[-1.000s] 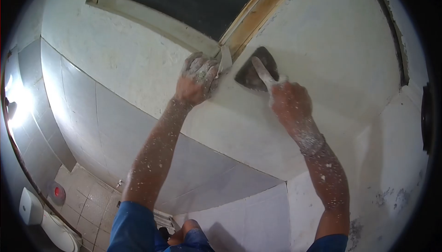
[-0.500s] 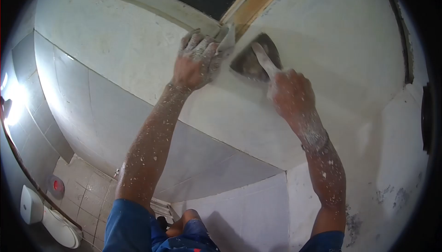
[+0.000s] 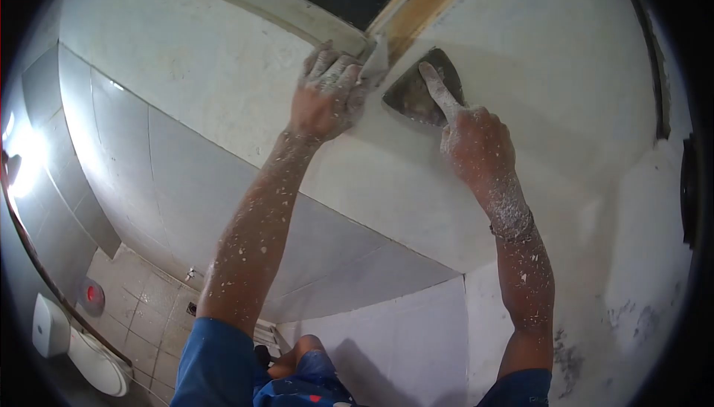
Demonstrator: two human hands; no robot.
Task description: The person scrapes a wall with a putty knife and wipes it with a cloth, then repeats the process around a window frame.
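My right hand (image 3: 480,143) grips a putty knife (image 3: 416,95) with a wide, dark, smeared blade. Its index finger lies stretched along the blade, which is against or very close to the pale wall (image 3: 550,102). Just left of it, my left hand (image 3: 323,102) is closed by the lower corner of a window-like frame (image 3: 282,17). From its thumb side sticks out a flat, whitish, blade-like piece (image 3: 378,65) coated in putty; its handle, if any, is hidden. White specks and dust cover both hands and forearms.
Grey tiling (image 3: 201,162) runs along the lower wall. Far below at left are a toilet (image 3: 97,366), a round object with a red centre (image 3: 91,295) and the tiled floor (image 3: 137,318). A bright lamp (image 3: 28,158) glares at the left edge. A dark pipe or cable (image 3: 37,269) curves past it.
The view has shifted slightly, so both hands and the frame corner appear a little further right. The putty knife stays beside the corner and looks less blurred. Both grips are the same.
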